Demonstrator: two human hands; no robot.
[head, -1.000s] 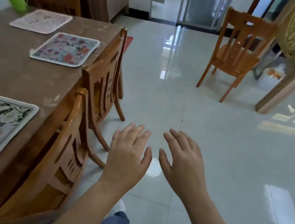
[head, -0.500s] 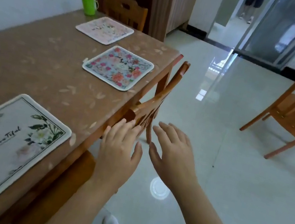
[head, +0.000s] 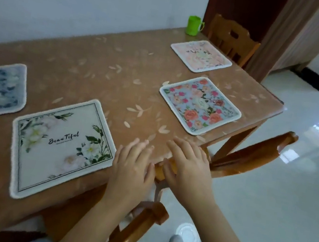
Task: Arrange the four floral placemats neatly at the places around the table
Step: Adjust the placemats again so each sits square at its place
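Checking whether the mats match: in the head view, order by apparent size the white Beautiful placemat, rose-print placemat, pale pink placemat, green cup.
White square "Beautiful" fabric placemat
Blue rose-print square fabric placemat
Pale pink square fabric placemat
Green plastic cup
Nearness may explain the mats' differences.

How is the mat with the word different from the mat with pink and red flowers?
The word mat is white with flowers only at its corners; the rosy mat is blue and flowered all over. The word mat looks bigger and nearer than the rosy mat. Both lie flat with white edges.
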